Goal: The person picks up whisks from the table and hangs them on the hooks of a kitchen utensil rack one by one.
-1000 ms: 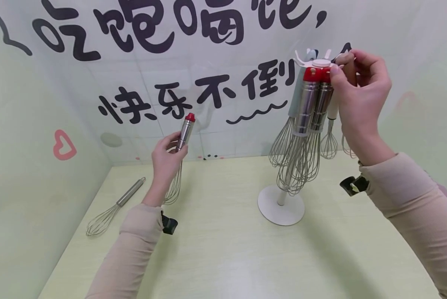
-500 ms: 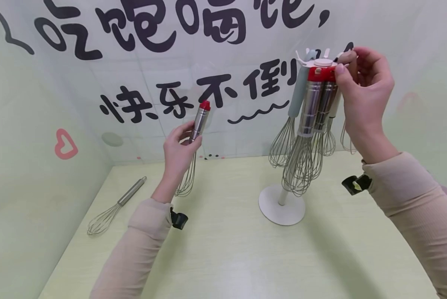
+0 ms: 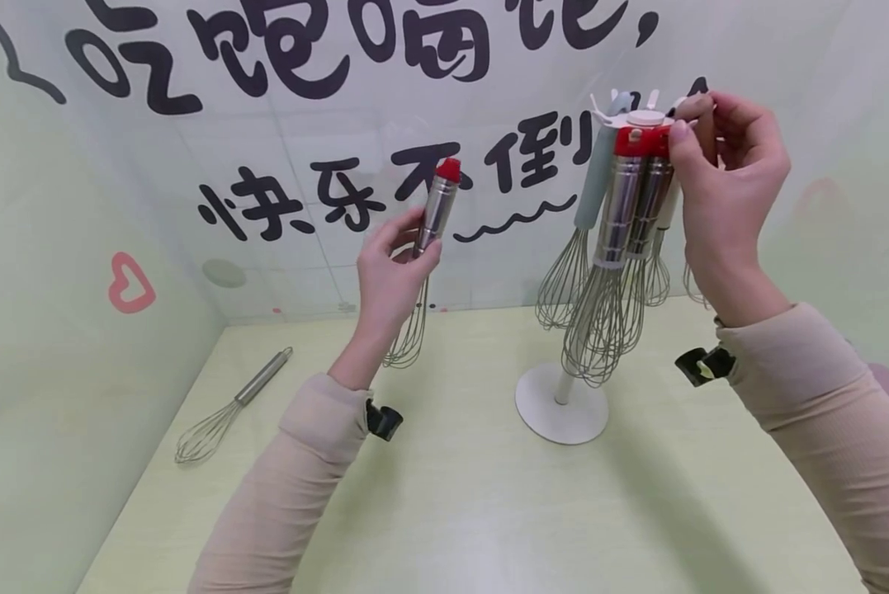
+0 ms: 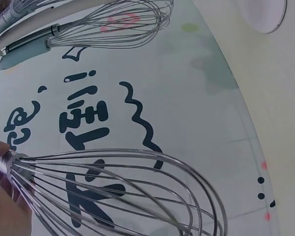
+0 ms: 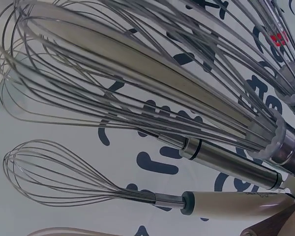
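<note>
My left hand [image 3: 394, 276] grips a balloon whisk [image 3: 440, 206] by its steel handle, red end up and wire loops hanging above the table. Close up, the left wrist view shows its wires [image 4: 123, 169] below the hand. At the top of a white whisk stand [image 3: 536, 412], my right hand [image 3: 737, 186] pinches a brown handle [image 3: 704, 136], its thumb at the red end of a hanging steel whisk. Another red-ended whisk [image 3: 618, 210] hangs beside it, with a pale blue-handled whisk [image 3: 596, 181] to the left. A cream-handled whisk [image 5: 236, 204] shows in the right wrist view.
A thin steel whisk [image 3: 236, 404] lies on the light wooden table [image 3: 429, 495] at the left. Behind the table stands a pale wall [image 3: 325, 280] with large dark lettering. Another wall [image 3: 58, 289] with a pink heart closes off the left side.
My left hand has carried its whisk rightward and upward, closer to the stand. My right hand stays at the stand's top, with only a slight shift. The whisk on the table lies still.
</note>
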Motion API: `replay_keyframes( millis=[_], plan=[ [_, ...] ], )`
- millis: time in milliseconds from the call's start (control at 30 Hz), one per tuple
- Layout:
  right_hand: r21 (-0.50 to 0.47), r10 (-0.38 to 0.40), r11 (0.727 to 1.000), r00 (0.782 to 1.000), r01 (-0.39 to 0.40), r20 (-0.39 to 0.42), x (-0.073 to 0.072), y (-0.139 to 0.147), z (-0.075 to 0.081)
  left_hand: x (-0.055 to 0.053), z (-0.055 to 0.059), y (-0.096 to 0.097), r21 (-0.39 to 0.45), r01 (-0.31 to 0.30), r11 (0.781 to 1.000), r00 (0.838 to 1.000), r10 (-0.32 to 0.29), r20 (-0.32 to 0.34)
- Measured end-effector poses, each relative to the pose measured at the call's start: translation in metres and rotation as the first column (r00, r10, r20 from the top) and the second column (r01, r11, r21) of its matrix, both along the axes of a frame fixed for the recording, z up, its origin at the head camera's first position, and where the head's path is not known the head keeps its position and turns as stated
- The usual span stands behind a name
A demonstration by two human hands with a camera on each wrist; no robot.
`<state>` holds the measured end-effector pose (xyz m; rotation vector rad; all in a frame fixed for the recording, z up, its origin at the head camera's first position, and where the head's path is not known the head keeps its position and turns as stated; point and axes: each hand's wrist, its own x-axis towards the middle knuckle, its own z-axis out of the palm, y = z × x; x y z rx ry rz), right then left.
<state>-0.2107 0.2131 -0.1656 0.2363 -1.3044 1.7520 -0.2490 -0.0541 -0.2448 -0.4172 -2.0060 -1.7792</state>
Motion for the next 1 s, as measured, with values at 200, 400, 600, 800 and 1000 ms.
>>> replay_keyframes(
  millis=[200,400,600,800,1000],
  plan=[
    [-0.016,-0.01,1.0,1.0,0.009,-0.016,-0.002,-0.001,0.0,0.008,0.01,0.014,0.009,0.037,0.999,0.999,-0.037,-0.021],
    [-0.015,-0.003,1.0,1.0,0.002,-0.024,-0.003,0.001,0.0,0.011,0.015,0.023,0.039,0.063,0.997,0.997,-0.061,-0.053],
    [-0.012,0.027,1.0,0.999,-0.027,-0.029,-0.005,0.004,0.0,0.016,0.019,0.03,0.066,0.08,0.995,0.995,-0.076,-0.063],
    [-0.002,0.049,0.999,0.998,-0.049,-0.034,-0.007,0.007,-0.001,0.02,0.023,0.037,0.059,0.103,0.993,0.993,-0.099,-0.065],
    [-0.018,0.109,0.994,0.993,-0.111,-0.054,-0.01,0.009,0.0,0.022,0.026,0.044,0.045,0.12,0.992,0.99,-0.116,-0.08]
  ],
)
